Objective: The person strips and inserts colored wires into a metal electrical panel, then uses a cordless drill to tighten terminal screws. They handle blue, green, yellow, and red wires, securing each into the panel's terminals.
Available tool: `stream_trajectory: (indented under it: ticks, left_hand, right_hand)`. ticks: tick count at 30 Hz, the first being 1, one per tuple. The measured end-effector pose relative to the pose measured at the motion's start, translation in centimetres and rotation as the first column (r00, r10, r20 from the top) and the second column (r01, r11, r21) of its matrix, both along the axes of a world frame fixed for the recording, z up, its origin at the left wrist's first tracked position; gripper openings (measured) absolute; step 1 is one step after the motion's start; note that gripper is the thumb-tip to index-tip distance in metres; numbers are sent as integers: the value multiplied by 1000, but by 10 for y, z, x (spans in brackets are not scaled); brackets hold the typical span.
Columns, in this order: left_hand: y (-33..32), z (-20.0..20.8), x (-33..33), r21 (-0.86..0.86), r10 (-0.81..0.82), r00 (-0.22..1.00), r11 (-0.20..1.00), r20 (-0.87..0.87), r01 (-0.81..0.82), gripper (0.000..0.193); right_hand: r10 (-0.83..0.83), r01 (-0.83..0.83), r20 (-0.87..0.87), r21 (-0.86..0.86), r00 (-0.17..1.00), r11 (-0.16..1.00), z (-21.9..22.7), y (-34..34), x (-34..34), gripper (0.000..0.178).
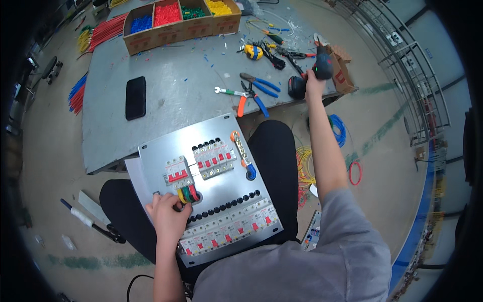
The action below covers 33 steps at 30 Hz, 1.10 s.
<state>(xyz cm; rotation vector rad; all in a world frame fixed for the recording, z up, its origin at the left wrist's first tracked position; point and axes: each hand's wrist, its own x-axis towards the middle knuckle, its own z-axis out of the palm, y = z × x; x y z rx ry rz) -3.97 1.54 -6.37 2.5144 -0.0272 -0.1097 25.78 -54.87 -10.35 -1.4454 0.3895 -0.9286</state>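
Note:
A metal mounting plate point(163, 143) lies tilted across my lap. It carries a three-pole circuit breaker point(176, 172), an upper row of breakers point(215, 160) and a long lower row of breakers point(229, 233). Short yellow, green and red wires point(189, 194) stick out below the three-pole breaker. Beside these wires my left hand point(170, 214) rests on the plate, its fingers bent together; whatever they pinch is hidden. My right hand point(315, 84) is wrapped round the grip of a cordless drill point(322, 65), out at the table's right corner. A terminal bar point(241, 147) sits at the plate's right.
On the grey table point(171, 95) lie a black phone point(136, 98), pliers point(260, 84), wire strippers point(250, 98) and a yellow tape measure point(253, 52). A divided cardboard box point(183, 33) with coloured caps stands at the back. Coiled wires point(305, 163) lie on the floor at right.

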Motion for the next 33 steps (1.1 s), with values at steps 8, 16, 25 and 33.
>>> stream_trajectory:
  ticks: [8, 16, 25, 33]
  left_hand:
    - [5, -8, -4, 53, -1, 999, 999, 53, -2, 22]
    - [3, -6, -6, -3, 14, 1000, 1000, 8, -14, 15]
    - [12, -10, -2, -138, 64, 993, 987, -104, -78, 16]
    - [-3, -4, -5, 1, 62, 994, 998, -85, -62, 15]
  right_hand:
    - [-79, -23, -420, -232, 904, 973, 0, -2, -2, 71]
    - [66, -134, -272, -240, 960, 962, -68, 54, -206, 58]
    - [246, -295, -253, -178, 936, 939, -25, 123, -300, 41]
    - [197, -372, -379, -471, 904, 800, -5, 180, -294, 19]
